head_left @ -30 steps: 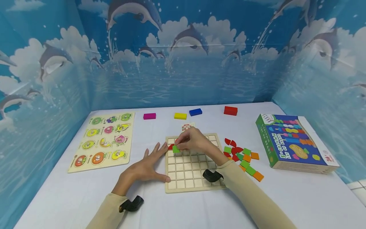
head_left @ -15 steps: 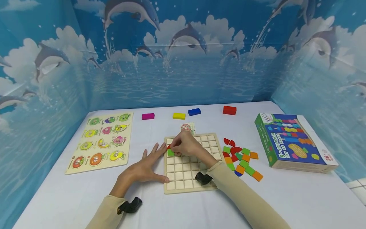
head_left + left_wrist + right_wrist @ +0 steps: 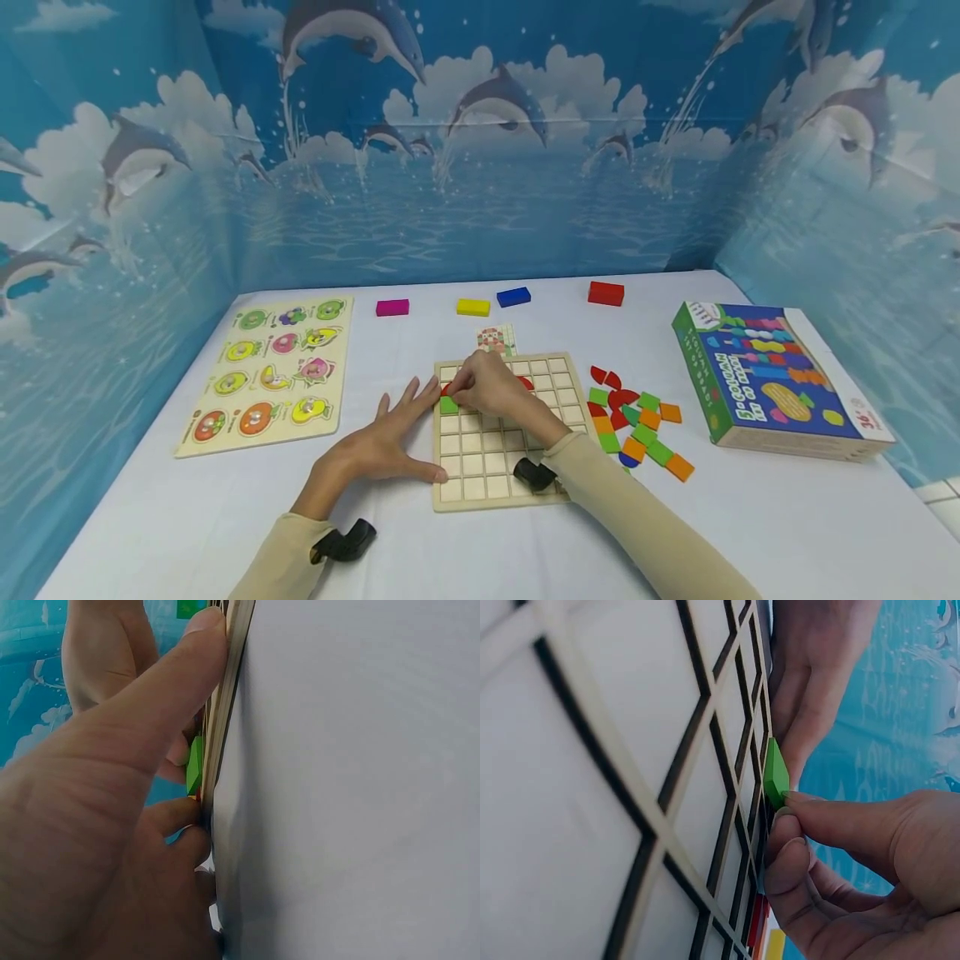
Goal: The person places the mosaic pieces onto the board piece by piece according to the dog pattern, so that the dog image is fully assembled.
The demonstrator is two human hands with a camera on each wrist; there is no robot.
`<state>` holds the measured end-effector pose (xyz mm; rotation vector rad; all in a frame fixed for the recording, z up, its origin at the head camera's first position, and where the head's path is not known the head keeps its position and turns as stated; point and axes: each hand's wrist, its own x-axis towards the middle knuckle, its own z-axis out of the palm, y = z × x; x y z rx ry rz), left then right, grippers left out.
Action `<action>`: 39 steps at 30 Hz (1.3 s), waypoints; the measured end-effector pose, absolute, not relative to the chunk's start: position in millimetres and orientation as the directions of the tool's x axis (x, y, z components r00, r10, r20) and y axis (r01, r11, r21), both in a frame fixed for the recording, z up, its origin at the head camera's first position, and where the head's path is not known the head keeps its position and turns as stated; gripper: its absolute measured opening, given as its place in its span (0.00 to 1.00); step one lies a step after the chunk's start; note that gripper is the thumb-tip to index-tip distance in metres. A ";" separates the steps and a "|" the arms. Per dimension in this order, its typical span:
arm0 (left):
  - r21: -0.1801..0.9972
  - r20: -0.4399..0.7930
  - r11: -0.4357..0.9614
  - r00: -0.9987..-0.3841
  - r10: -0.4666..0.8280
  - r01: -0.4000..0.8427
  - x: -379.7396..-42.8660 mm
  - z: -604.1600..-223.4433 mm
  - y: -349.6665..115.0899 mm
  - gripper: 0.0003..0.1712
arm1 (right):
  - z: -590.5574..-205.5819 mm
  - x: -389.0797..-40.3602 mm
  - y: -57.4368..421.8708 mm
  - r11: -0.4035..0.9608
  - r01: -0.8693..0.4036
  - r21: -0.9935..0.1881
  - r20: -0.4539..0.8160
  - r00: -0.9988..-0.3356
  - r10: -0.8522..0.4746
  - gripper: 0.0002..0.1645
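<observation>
My right hand (image 3: 491,387) pinches the near corner of a green square tile (image 3: 448,406) over the left column of a wooden grid board (image 3: 517,501). Thumb and index finger meet at that corner in the right wrist view, where the green tile (image 3: 775,772) stands slightly tilted against the grid. Just behind it a red piece (image 3: 446,389) lies partly under my fingers. Another red piece (image 3: 526,382) shows right of the hand. My left hand (image 3: 378,446) is spread, its thumb and fingertips touching the board's left edge; the left wrist view shows the thumb (image 3: 202,645) on that edge.
Loose red, green, orange and blue pieces (image 3: 645,435) lie right of the board. A small pattern card (image 3: 496,340) is behind it. A fruit puzzle board (image 3: 273,375) lies left, a toy box (image 3: 780,375) right. Coloured blocks (image 3: 473,307) line the back.
My right hand has carried the green tile left and slightly down to the board's left column, uncovering more of the card and a red piece. The left hand stays at the edge.
</observation>
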<state>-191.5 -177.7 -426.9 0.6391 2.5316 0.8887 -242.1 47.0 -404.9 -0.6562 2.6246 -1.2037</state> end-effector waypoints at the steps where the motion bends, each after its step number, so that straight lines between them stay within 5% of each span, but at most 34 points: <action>1: 0.657 -0.197 0.695 -0.824 0.532 0.292 -191.6 -426.9 -177.5 0.74 | -404.3 -241.7 47.2 0.579 -0.315 -0.752 0.019 -0.888 -0.459 0.05; 11: 0.655 -0.192 0.696 -0.827 0.529 0.294 -190.8 -427.7 -176.6 0.75 | -402.4 -247.4 66.5 0.532 -0.393 -0.750 0.089 -0.857 -0.507 0.07; 25: 0.642 -0.204 0.719 -0.845 0.494 0.265 -190.9 -428.6 -174.0 0.76 | -385.6 -254.5 157.7 0.415 -0.398 -0.818 0.114 -0.820 -0.560 0.11; 39: 0.647 -0.201 0.715 -0.845 0.495 0.265 -190.8 -429.7 -173.6 0.76 | -391.3 -257.8 238.6 0.578 -0.355 -0.735 0.069 -0.887 -0.457 0.10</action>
